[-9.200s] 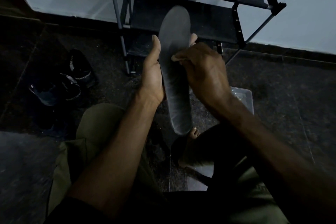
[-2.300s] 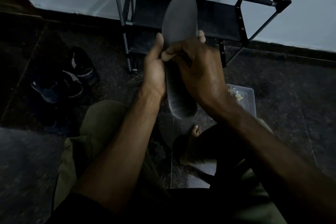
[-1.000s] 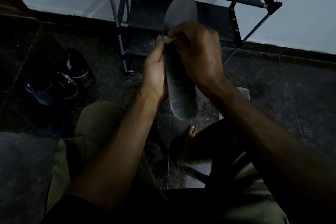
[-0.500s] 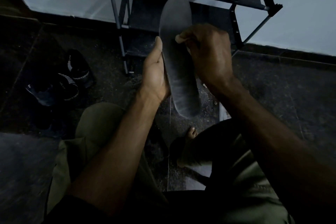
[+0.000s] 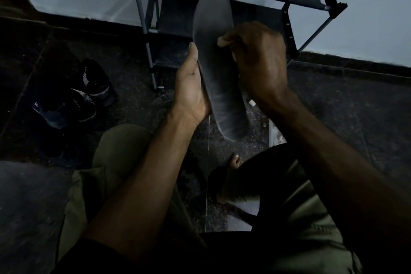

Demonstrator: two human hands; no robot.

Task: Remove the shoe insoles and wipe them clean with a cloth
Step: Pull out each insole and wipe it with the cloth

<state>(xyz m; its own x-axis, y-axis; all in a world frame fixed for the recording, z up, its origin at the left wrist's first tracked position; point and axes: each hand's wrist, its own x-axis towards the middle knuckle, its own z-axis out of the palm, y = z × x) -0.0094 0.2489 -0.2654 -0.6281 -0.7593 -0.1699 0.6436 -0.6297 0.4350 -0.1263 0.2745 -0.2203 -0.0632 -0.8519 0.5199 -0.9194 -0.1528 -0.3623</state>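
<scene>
Insole wiping, mid-stroke: points of likely failure.

Insole [image 5: 219,66] held upright over the floor [image 5: 355,107] in front of the shoe rack [image 5: 287,18], cradled along its left edge by the left hand [image 5: 191,91], thumb straight against the rim, other fingers hidden behind. Right hand [image 5: 258,60] curled over the upper face, fingers [image 5: 224,40] pressed together on something pale at the tips; cloth itself too dark to make out. Probable faults: insole bent or levered out of the loose left-hand cradle under a hard stroke, then dropped on the gritty floor and soiled again; heel end missed, being farthest from the wiping hand. Shoes [image 5: 73,104] well apart at the left.
</scene>
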